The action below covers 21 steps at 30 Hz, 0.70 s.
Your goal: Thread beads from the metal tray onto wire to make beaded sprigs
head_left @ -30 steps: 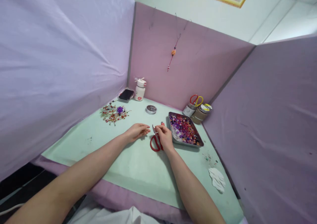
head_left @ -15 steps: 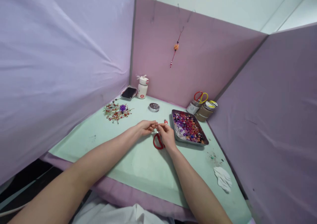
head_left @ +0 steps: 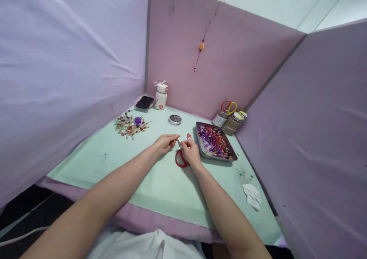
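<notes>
Red scissors, right hand near tray edge, left hand beside open tabletop

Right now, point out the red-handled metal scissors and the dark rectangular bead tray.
Red-handled metal scissors (head_left: 176, 159): head view, on a handle loop.
Dark rectangular bead tray (head_left: 215, 158): head view, on its near wall.

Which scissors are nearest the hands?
The metal scissors with red handles, lying on the pale green tabletop, partly hidden by the right hand; the other red and yellow handles stand in a grey container.
</notes>
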### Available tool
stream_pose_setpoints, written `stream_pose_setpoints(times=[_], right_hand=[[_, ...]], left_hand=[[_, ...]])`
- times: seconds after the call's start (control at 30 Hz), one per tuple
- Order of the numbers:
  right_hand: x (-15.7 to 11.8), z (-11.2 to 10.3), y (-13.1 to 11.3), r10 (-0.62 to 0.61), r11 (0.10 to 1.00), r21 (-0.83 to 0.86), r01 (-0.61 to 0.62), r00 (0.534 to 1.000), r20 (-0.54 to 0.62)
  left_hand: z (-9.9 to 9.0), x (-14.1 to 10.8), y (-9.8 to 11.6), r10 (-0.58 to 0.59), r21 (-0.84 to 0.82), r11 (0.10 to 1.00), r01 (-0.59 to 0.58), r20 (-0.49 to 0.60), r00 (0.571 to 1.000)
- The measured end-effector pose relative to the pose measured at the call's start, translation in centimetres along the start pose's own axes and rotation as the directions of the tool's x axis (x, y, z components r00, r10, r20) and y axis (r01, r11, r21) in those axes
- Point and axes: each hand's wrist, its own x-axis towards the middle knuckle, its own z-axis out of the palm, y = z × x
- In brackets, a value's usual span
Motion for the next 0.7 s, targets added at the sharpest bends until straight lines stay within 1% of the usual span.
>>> stream_pose_setpoints(times=[0.13,0.27,0.4,0.57,0.7], right_hand=[[-0.2,-0.2,-0.4,-0.014,0.994,-0.106,0.019,0.999,0.046],[-0.3,-0.1,-0.4,-0.038,0.979,-0.196,0.055,0.995,0.090],[-0.4,0.0,-0.6,-0.021,0.960,-0.274,0.058,0.990,0.137],[-0.6,-0.1,-1.0,0.016,0.946,-0.321,0.034,0.988,0.152],[-0.8,0.0,-1.1,0.002,0.943,-0.328,0.047,0.989,0.149]], left_hand=[[-0.3,0.1,0.0,-0.054,-0.027,0.998,0.055,0.026,0.998],[-0.5,0.3,-0.1,-0.092,-0.020,0.995,0.093,0.062,0.994],[-0.4,0.3,0.0,-0.110,-0.021,0.994,0.111,0.067,0.992],[-0.2,0.3,0.1,-0.117,-0.032,0.992,0.119,0.049,0.992],[-0.3,0.7,0.1,-0.100,-0.047,0.994,0.101,0.023,0.995]])
